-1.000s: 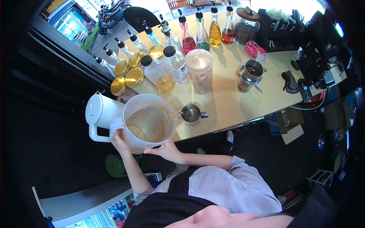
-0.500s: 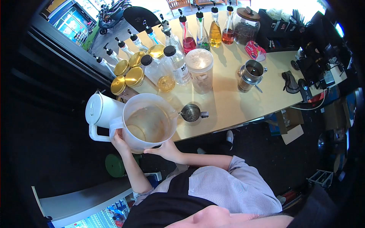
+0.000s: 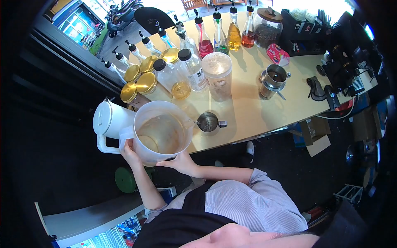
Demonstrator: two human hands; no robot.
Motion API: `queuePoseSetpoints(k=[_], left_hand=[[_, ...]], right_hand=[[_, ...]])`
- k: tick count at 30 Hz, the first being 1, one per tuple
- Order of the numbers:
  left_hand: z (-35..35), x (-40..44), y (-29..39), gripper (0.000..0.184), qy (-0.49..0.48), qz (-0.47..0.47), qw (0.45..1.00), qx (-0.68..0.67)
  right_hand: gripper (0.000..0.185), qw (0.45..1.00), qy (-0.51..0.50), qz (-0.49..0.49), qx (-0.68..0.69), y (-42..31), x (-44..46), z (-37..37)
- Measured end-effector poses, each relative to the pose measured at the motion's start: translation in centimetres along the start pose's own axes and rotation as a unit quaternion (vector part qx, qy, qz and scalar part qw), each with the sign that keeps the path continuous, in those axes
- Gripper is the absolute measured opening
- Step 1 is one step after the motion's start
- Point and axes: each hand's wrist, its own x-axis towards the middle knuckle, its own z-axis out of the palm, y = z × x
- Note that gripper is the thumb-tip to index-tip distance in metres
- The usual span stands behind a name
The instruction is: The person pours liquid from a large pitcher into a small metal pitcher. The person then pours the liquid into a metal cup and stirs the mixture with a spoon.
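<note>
The person stands right against the table [image 3: 252,113], in a black apron [image 3: 178,229] over a light shirt [image 3: 244,202]; a green round thing [image 3: 125,180] is down near the floor, below the large pitcher [image 3: 161,134]. The left hand [image 3: 131,156] is closed at the pitcher's handle; the right hand [image 3: 181,163] cups its lower side, open about as wide as that curved wall, thumb set apart and the other fingers largely out of sight. The large pitcher sits between the two hands at the table's near edge, its mouth facing up and its cloudy inner wall streaked; whether its base rests on the wood I cannot tell.

Just beside the pitcher, toward the person's left, is a white lidded jug [image 3: 108,122]; just beside it on the other side is a metal cup [image 3: 208,122]; beyond the pitcher come gold-lidded jars [image 3: 147,84], two black-capped bottles [image 3: 193,72] and a tall lidded container [image 3: 218,78]. Well to the right of the pitcher, a metal filter [image 3: 276,79] sits on a glass [image 3: 266,93]; farther beyond it are a pink packet [image 3: 278,55], a wooden-lidded jar [image 3: 268,31] and a curving row of spouted bottles [image 3: 204,43], some red, green or amber; farthest off, outside, are a motorcycle [image 3: 120,18] and wooden chairs [image 3: 194,5].
</note>
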Motion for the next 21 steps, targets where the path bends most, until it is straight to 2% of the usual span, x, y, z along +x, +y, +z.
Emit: queuePoseSetpoints(k=[21], left_hand=[[0.8,-0.5,0.8,0.033,0.02,-0.006,0.999,0.027]], right_hand=[[0.106,1.0,-0.001,0.005,0.019,0.2,0.0,0.0]])
